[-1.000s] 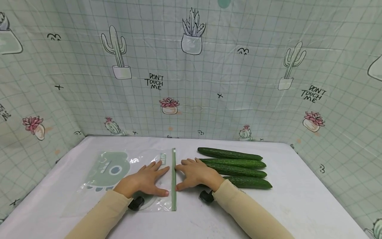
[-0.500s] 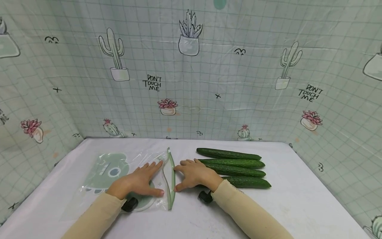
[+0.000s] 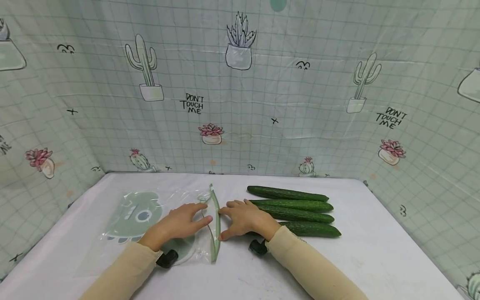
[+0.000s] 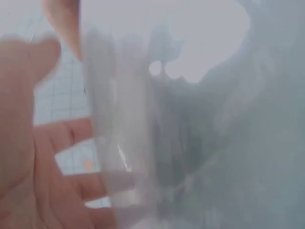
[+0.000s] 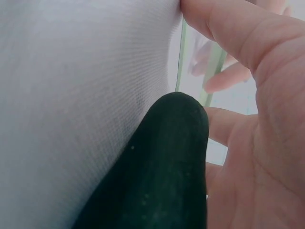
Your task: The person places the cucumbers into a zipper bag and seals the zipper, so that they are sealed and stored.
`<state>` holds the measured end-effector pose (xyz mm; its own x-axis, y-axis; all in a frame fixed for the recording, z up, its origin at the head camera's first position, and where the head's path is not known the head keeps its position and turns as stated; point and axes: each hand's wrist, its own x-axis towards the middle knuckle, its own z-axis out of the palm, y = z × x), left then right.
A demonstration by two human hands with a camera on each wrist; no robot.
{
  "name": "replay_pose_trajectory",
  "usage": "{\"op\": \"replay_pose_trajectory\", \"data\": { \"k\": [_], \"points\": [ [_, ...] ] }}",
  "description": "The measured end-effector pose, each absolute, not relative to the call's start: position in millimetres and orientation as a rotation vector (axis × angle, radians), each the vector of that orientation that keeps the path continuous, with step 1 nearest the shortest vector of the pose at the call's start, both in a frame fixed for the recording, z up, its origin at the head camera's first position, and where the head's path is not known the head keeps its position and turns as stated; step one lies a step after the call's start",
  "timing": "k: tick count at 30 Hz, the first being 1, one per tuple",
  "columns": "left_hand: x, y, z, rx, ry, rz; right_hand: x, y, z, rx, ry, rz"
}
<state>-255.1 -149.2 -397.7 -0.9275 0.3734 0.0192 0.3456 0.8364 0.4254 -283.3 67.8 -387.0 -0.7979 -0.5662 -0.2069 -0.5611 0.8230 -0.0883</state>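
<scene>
A clear zip bag (image 3: 131, 216) with a green dinosaur print lies flat on the left of the table. Its green-edged mouth (image 3: 218, 227) gapes between the hands. My left hand (image 3: 178, 223) is over the bag, thumb and fingers apart at the mouth's left edge; in the left wrist view, fingertips show through the plastic (image 4: 214, 143). The right hand (image 3: 247, 218) rests with spread fingers, its tips at the mouth's right edge. Several green cucumbers (image 3: 288, 193) lie to the right, some partly hidden by that hand. A cucumber end (image 5: 162, 176) is close beside its palm in the right wrist view.
A white cloth covers the table (image 3: 375, 258). Behind and along both sides hangs a checked curtain (image 3: 262, 100) with cactus prints. Black wrist cameras (image 3: 167, 259) sit under both wrists.
The bag's mouth has parted, its upper edge pulled left away from the lower one. My left hand shifted left, then its fingers drew in toward the mouth. The right hand has stayed put.
</scene>
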Motion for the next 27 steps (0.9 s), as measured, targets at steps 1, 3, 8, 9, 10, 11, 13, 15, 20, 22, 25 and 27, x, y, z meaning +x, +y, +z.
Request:
{"op": "replay_pose_trajectory", "data": {
  "k": [1,3,8,9,10,11,13,15,20,22,25,27],
  "points": [
    [-255,-147,-398,0.578,2.961,0.677,-283,68,-387,-0.868,2.782,-0.033],
    [-256,-144,-399,0.572,2.983,0.685,-283,69,-388,-0.862,2.784,-0.035],
    [-257,-139,-396,0.506,2.992,0.643,-284,70,-389,-0.862,2.787,-0.048],
    [-257,-138,-395,0.5,2.989,0.628,-284,70,-389,-0.863,2.787,-0.05],
    [-257,-137,-394,0.503,2.989,0.609,-284,69,-389,-0.866,2.786,-0.049],
    [-258,-137,-394,0.513,2.991,0.589,-284,69,-389,-0.871,2.787,-0.05],
    [-258,-135,-393,0.539,2.995,0.565,-284,69,-389,-0.881,2.785,-0.048],
    [-258,-133,-393,0.564,3.002,0.546,-284,69,-389,-0.89,2.784,-0.045],
    [-261,-129,-394,0.579,3.05,0.536,-284,68,-389,-0.89,2.791,-0.041],
    [-263,-127,-395,0.556,3.074,0.552,-284,68,-388,-0.892,2.794,-0.038],
    [-266,-124,-397,0.523,3.06,0.644,-285,68,-388,-0.887,2.793,-0.038],
    [-267,-122,-397,0.5,3.015,0.711,-284,68,-388,-0.882,2.791,-0.043]
  ]
}}
